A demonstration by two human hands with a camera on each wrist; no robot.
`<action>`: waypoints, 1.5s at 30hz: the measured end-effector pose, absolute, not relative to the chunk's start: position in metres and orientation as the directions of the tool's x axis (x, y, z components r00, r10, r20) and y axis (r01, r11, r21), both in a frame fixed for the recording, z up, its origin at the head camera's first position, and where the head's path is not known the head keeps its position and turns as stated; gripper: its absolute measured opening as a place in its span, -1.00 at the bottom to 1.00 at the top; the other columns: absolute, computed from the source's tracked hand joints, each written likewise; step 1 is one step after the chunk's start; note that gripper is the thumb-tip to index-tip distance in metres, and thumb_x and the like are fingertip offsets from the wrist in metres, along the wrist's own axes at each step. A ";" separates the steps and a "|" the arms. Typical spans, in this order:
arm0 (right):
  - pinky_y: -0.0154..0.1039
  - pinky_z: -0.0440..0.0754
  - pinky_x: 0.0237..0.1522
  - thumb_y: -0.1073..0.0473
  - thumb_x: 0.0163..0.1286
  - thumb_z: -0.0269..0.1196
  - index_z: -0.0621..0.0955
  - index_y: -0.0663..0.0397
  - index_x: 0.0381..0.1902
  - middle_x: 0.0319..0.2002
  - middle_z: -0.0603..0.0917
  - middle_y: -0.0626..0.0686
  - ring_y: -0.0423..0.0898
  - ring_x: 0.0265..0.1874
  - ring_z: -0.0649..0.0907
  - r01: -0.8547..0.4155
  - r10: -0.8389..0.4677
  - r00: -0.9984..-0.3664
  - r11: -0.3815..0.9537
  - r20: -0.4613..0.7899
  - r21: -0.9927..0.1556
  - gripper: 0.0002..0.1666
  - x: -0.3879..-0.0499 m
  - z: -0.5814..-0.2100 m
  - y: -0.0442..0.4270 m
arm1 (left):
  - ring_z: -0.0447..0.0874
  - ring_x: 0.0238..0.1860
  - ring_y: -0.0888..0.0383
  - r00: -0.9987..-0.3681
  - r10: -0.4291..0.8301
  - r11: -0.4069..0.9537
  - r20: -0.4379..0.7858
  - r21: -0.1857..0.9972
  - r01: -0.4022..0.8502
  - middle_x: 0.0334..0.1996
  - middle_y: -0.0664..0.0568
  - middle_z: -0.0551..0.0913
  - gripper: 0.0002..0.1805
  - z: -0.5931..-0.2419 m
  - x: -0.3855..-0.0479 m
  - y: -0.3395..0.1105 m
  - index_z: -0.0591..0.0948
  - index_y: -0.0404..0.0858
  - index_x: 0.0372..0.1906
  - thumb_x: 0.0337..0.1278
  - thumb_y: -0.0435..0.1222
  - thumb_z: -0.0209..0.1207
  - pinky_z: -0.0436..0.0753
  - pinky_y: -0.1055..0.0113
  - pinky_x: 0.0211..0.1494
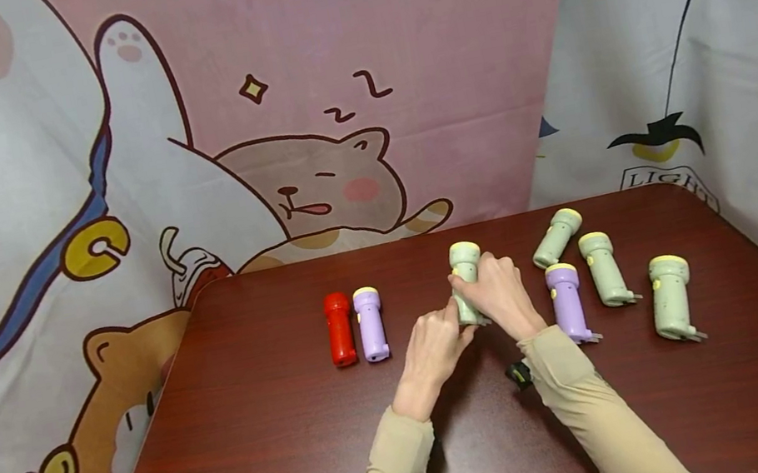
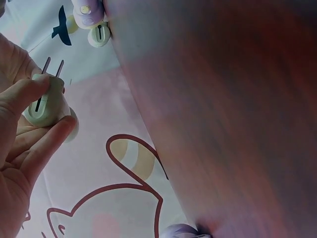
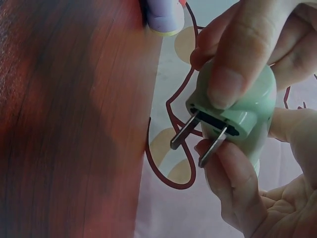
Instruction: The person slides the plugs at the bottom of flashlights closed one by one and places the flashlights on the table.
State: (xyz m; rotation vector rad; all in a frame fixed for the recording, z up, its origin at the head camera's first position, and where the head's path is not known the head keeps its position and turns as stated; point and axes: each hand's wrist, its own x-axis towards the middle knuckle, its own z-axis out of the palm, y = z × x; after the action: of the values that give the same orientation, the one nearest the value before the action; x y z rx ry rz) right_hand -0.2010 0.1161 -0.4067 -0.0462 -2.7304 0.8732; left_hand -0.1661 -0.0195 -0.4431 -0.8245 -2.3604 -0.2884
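A pale green flashlight point(image 1: 464, 257) is held by both hands above the table, its yellow-rimmed head pointing away. The left hand point(image 1: 430, 353) grips its lower end; in the right wrist view, that hand's thumb point(image 3: 230, 82) presses the end face beside two metal prongs point(image 3: 212, 148) that stick out. Around the body's other side, the right hand point(image 1: 505, 294) pinches the light with its fingers point(image 3: 237, 181). The left wrist view shows the prongs point(image 2: 53, 68) and a slot beside the left thumb point(image 2: 29, 91).
On the brown table point(image 1: 273, 458), a red flashlight point(image 1: 340, 330) and a purple one point(image 1: 371, 325) stand side by side at left. Right of the hands are another purple flashlight point(image 1: 569, 304) and several green ones point(image 1: 670, 297). A black object point(image 1: 519, 375) shows by the right cuff.
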 end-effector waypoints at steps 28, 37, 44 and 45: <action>-0.05 0.52 -0.53 -0.09 0.14 0.29 0.52 0.31 -0.48 -0.60 0.55 0.20 0.12 -0.59 0.59 -0.070 0.092 -0.966 0.805 0.240 -0.589 -0.50 -0.203 -0.407 0.115 | 0.64 -0.60 0.16 -0.602 0.536 0.777 0.592 -0.068 0.626 -0.61 0.08 0.64 -0.59 -0.441 -0.166 -0.024 0.57 -0.38 -0.15 -0.04 -0.18 0.35 0.56 0.37 -0.52; -0.08 0.51 -0.53 -0.09 0.14 0.28 0.52 0.30 -0.49 -0.60 0.55 0.19 0.10 -0.60 0.58 -0.067 0.091 -0.968 0.805 0.234 -0.590 -0.50 -0.203 -0.407 0.115 | 0.65 -0.59 0.17 -0.610 0.544 0.776 0.576 -0.071 0.626 -0.62 0.10 0.64 -0.58 -0.439 -0.166 -0.026 0.57 -0.38 -0.14 -0.01 -0.16 0.34 0.56 0.39 -0.52; -0.15 0.47 -0.58 -0.09 0.14 0.29 0.51 0.28 -0.52 -0.62 0.53 0.16 0.06 -0.63 0.56 -0.067 0.090 -0.969 0.801 0.231 -0.595 -0.52 -0.203 -0.406 0.115 | 0.64 -0.60 0.19 -0.607 0.550 0.772 0.574 -0.070 0.632 -0.64 0.10 0.63 -0.59 -0.438 -0.166 -0.027 0.57 -0.39 -0.14 0.00 -0.17 0.34 0.56 0.41 -0.53; -0.16 0.46 -0.59 -0.09 0.14 0.29 0.51 0.27 -0.52 -0.63 0.52 0.16 0.05 -0.64 0.56 -0.068 0.090 -0.969 0.801 0.231 -0.595 -0.52 -0.203 -0.406 0.115 | 0.64 -0.60 0.19 -0.606 0.551 0.771 0.574 -0.072 0.633 -0.64 0.10 0.62 -0.59 -0.438 -0.166 -0.027 0.57 -0.39 -0.14 0.00 -0.17 0.34 0.56 0.41 -0.54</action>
State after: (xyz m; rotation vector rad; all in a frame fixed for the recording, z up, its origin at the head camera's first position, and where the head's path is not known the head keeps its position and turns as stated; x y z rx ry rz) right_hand -0.2027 0.1147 -0.4058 -0.0169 -2.7413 0.9194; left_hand -0.1657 -0.0267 -0.4383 -0.8810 -2.3763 -0.1844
